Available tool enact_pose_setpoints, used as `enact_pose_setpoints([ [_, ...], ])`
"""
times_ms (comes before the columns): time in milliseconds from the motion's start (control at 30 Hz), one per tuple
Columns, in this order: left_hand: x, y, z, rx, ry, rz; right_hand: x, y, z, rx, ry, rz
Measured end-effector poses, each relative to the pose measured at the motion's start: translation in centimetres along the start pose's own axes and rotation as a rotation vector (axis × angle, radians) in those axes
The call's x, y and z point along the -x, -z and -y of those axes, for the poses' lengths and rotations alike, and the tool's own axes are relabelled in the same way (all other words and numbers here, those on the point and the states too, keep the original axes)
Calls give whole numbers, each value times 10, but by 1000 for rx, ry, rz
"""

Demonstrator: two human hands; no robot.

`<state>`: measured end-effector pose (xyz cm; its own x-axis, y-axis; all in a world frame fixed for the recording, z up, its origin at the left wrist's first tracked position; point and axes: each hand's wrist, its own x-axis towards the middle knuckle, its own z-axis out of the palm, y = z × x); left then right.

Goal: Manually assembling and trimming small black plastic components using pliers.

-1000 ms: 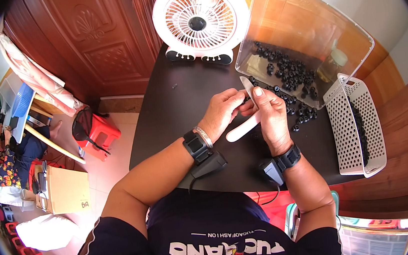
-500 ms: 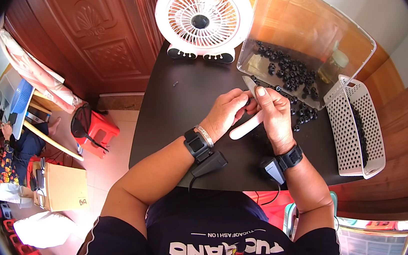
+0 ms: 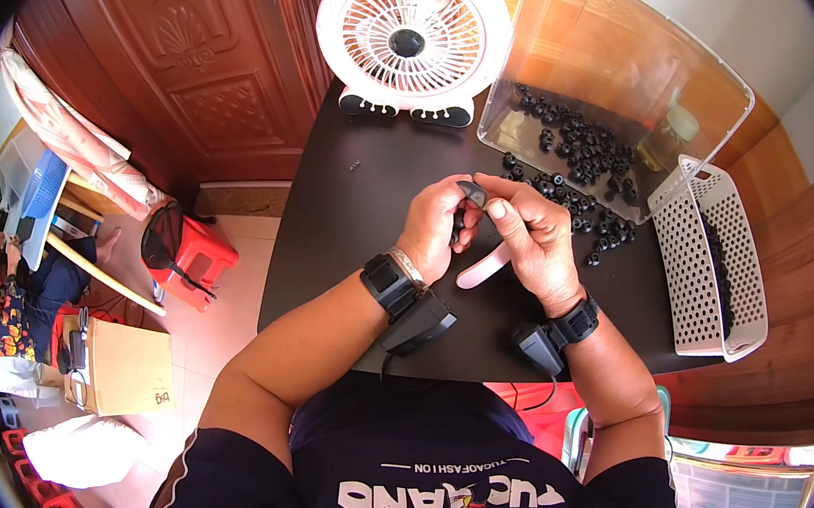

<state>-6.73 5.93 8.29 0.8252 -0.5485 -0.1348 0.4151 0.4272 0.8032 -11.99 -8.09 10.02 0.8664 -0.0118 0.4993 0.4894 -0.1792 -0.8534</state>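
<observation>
**Two hands pinching one small black part**

While sitting at the dark table (image 3: pixel 344 231), the person is curling the left hand (image 3: pixel 439 225) beside a small black part (image 3: pixel 472 190); its fingers' exact grip is hidden. The right hand (image 3: pixel 531 240) is pinching the part from its right, directly touching it, above a pink tool (image 3: pixel 482 267).
</observation>
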Motion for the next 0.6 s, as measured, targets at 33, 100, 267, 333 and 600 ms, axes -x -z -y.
enact_pose_setpoints([
  [33, -1, 2, 1, 26, -20, 22, 0, 0, -2, 89, 103, 10],
  [100, -1, 1, 1, 51, -6, -9, 0, -2, -1, 87, 96, 11],
  [267, -1, 3, 0, 47, -30, 5, -1, 0, 2, 141, 133, 11],
  [333, 1, 0, -3, 51, 6, 31, 1, 4, 4, -34, 25, -25],
  [600, 3, -2, -7, 34, 36, 258, -5, 9, -7, -374, -296, -122],
])
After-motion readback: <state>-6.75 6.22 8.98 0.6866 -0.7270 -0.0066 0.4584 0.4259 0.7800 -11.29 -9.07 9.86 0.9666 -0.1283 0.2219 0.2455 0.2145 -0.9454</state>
